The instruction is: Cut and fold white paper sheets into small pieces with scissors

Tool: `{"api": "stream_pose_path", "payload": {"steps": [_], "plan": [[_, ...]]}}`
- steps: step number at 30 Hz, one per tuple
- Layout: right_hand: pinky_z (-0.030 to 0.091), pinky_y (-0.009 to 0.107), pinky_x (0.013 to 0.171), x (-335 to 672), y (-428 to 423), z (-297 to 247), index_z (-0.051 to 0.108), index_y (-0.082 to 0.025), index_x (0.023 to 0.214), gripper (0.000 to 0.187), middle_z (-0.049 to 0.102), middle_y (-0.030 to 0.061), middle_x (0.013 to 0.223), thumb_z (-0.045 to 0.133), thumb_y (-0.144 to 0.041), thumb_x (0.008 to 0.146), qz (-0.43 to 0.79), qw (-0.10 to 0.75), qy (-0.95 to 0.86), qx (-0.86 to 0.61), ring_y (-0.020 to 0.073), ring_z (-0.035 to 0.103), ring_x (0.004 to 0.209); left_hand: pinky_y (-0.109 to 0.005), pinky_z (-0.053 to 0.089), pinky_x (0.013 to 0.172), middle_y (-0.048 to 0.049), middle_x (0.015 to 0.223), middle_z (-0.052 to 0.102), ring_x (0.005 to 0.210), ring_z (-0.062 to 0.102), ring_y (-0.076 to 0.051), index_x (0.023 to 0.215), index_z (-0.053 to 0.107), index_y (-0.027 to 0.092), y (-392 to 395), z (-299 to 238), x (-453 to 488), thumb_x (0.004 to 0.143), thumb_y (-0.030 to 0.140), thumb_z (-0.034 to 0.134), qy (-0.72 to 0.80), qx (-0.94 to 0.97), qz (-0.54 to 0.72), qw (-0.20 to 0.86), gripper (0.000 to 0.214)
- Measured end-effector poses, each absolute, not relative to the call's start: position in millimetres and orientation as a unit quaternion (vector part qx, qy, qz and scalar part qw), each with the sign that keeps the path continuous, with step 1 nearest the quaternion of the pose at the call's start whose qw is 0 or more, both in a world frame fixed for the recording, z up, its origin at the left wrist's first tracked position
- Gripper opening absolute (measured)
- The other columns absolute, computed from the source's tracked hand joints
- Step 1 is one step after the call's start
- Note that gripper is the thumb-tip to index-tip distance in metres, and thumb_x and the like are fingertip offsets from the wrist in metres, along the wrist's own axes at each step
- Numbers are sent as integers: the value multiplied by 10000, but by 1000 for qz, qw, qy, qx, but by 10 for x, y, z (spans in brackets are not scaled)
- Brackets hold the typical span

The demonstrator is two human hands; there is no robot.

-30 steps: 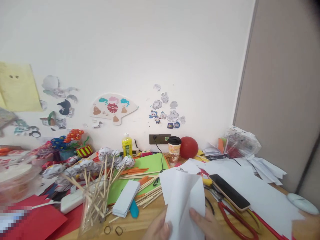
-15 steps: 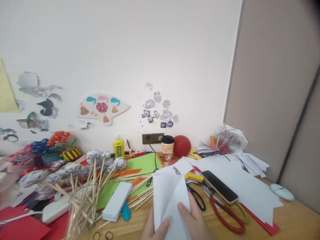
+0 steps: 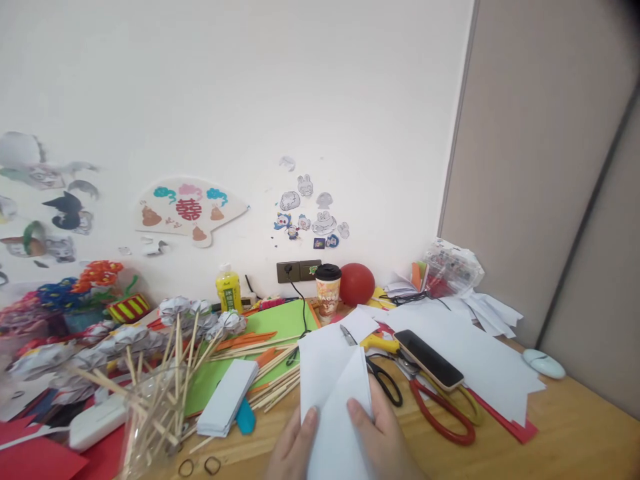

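Note:
A folded sheet of white paper point(image 3: 334, 393) is held upright between both my hands, with a slanting fold across its front. My left hand point(image 3: 295, 440) grips its left edge, thumb pressed on the face. On the right edge, my right hand point(image 3: 377, 427) pinches it the same way, fingers behind the sheet and partly hidden. Just right of the paper lie black-handled scissors point(image 3: 386, 383) and red-handled scissors point(image 3: 443, 420). A stack of folded white paper strips point(image 3: 227, 399) rests to the left of my hands.
Wooden sticks stand in a clear cup point(image 3: 150, 413); more lie on green paper point(image 3: 203, 387). Behind are a yellow-green bottle point(image 3: 229, 290), a lidded paper cup point(image 3: 329, 291) and a red balloon point(image 3: 357, 284). A phone point(image 3: 429, 359), white sheets point(image 3: 475, 360) and a mouse point(image 3: 544, 363) are to the right.
The view has turned slightly right, so everything sits further left. My left thumb has moved up toward the paper's left edge, and the front fold now lies flatter, reaching higher on the right.

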State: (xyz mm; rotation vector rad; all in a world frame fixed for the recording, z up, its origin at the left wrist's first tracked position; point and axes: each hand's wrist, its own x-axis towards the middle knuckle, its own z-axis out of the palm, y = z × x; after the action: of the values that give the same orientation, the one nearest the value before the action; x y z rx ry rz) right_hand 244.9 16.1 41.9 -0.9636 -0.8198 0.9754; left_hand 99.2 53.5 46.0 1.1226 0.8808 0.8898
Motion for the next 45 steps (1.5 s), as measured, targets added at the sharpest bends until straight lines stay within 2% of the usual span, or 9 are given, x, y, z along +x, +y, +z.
{"api": "stream_pose_path", "payload": {"steps": [6,17,24,27,30,33,39,45], "plan": [[420,349,849,2427,94,530,328,-215,1276,696,612,83,1103,618,-449,688,513,690,-342,-378,250,540,1002,-373,447,860,-85,1070,657,1033,542,-312,1096,575,166,480,595,1088,581,533,646,365,484,406,684,637],[470,338,714,2385,57,667,557,-195,1050,472,684,72,910,629,-459,666,506,703,-318,-386,249,606,828,-350,498,715,-101,952,703,894,611,-294,1067,584,131,425,677,1089,608,497,649,368,472,402,693,591],[483,315,611,2449,105,658,601,-149,958,466,690,81,816,642,-483,636,492,692,-302,-433,255,615,767,-344,492,685,-101,897,712,864,619,-287,1030,594,127,422,695,1082,620,457,662,355,467,379,715,532],[476,293,574,2509,111,694,582,-150,998,503,688,74,802,637,-496,636,476,686,-295,-465,244,618,740,-348,475,720,-96,866,716,820,630,-280,967,629,130,426,610,1102,581,468,686,362,473,378,709,517],[460,274,522,2539,89,724,581,-156,1017,471,688,55,715,612,-477,674,483,676,-298,-470,219,618,643,-337,476,687,-99,806,722,748,641,-273,906,655,116,421,579,1104,552,466,706,361,469,360,721,500],[466,285,553,2518,68,715,604,-135,977,435,687,69,715,608,-459,687,498,674,-320,-442,217,618,640,-316,482,627,-93,782,723,695,640,-261,893,664,117,407,684,1074,546,454,712,365,463,351,727,486],[475,311,631,2417,56,661,620,-129,933,428,688,76,744,632,-462,664,535,665,-327,-406,238,620,741,-260,474,659,-35,890,708,770,620,-217,952,639,189,405,956,1015,605,459,668,397,472,409,673,441],[466,306,648,2417,56,643,616,-141,921,396,688,68,769,619,-456,682,532,661,-338,-407,218,617,722,-275,463,605,-28,713,689,683,593,-208,831,639,160,479,899,992,605,494,643,387,521,379,659,403]]}}
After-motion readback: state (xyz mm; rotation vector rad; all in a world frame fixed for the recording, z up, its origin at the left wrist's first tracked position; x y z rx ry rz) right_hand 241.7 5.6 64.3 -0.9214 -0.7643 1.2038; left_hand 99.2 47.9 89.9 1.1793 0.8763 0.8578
